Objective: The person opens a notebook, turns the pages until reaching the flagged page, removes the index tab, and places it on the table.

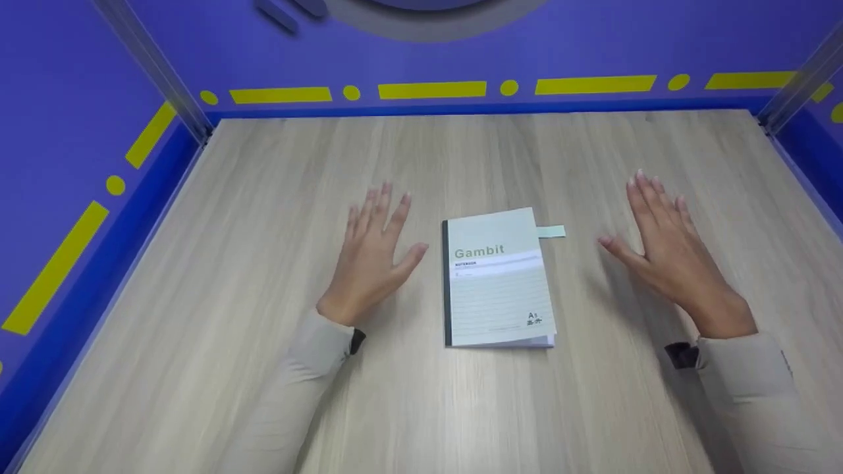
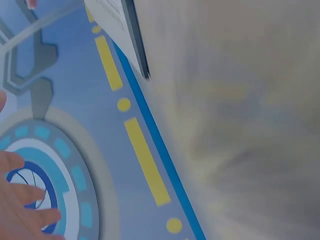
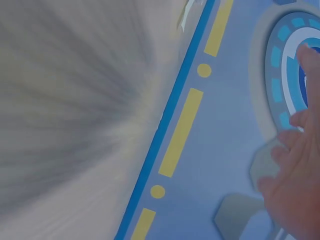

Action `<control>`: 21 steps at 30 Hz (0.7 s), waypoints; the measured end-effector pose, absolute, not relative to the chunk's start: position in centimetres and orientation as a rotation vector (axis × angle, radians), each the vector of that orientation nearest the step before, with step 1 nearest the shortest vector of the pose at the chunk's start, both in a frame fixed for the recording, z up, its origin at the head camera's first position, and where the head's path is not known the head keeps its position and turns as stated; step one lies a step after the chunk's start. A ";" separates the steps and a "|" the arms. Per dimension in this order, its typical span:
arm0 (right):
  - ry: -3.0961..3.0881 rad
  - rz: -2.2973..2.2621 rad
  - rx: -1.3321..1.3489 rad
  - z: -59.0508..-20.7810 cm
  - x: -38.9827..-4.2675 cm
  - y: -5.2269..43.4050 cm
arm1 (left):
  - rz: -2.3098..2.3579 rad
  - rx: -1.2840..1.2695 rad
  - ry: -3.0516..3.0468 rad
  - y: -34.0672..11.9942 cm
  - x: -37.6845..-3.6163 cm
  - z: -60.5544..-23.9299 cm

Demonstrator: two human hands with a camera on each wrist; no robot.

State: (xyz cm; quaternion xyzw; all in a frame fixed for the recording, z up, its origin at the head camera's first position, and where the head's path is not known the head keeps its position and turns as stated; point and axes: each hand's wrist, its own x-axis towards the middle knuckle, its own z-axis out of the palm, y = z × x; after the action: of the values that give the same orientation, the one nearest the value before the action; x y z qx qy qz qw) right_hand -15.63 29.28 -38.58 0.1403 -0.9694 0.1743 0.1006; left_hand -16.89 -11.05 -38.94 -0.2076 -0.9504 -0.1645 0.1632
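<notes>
Head view: pale green softcover notebook (image 1: 497,280) with dark spine lies closed and flat mid-tabletop, a bit nearer the front edge than the back. Small pale green tab (image 1: 552,231) pokes out past its top right corner. Left hand (image 1: 372,253) sits just left of the spine, right hand (image 1: 665,247) further off on the right; neither touches the cover. Both grips released, fingers straight and spread, nothing held. Light wood-grain tabletop (image 1: 230,296), blue walls with yellow dashes (image 1: 431,90) round the back and sides. Wrist views blurred, only fingertips (image 2: 47,217) show. My read: approach stage, no contact yet. Next move needs one hand closing in on a cover edge.
</notes>
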 end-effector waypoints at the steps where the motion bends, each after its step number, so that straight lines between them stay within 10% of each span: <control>1: -2.873 0.527 0.447 -38.7 -15.6 29.3 | -0.480 -0.636 -2.719 -10.8 -16.7 -38.9; 21: -3.181 0.787 0.800 -40.4 -14.9 27.2 | -0.426 -1.393 -2.647 -4.4 -13.2 -40.0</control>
State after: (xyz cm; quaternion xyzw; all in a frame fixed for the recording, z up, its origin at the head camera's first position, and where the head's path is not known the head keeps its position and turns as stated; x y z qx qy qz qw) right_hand -14.90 27.21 -40.37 0.2356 -0.9367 0.2318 -0.1158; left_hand -13.19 -4.43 -40.04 -0.4603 -0.8745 -0.1407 0.0603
